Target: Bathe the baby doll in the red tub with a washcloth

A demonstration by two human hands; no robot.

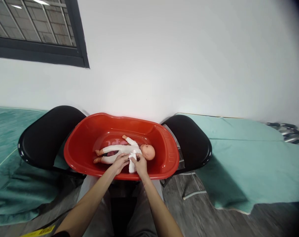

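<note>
Left hand [120, 162] laid on the belly of a baby doll [126, 150], fingers curled onto its white suit; right hand [140, 163] just beside it, pinching a fold of the same white cloth [132, 164] near the doll's chest, seemingly between thumb and forefinger, though too small in view to be sure. Both hands touching each other over the near side of the doll. Doll lying on its back along the floor of a red tub [169, 154], bare head toward the right end, legs toward the left, one arm raised toward the far wall.

Tub rim rising all round the doll, near rim directly under both wrists; open room inside the tub toward the far wall and at the left end beyond the feet. Tub resting across two black chairs [44, 135], one at each end, white wall close behind.

Tub smooth, glossy plastic, oval with a rolled lip. Doll's head hard and shiny, suit soft and creased. Chair seats rounded, glossy black. Teal cloth [248, 164] draped on both sides, matte and rumpled; grey wood-grain floor below.
</note>
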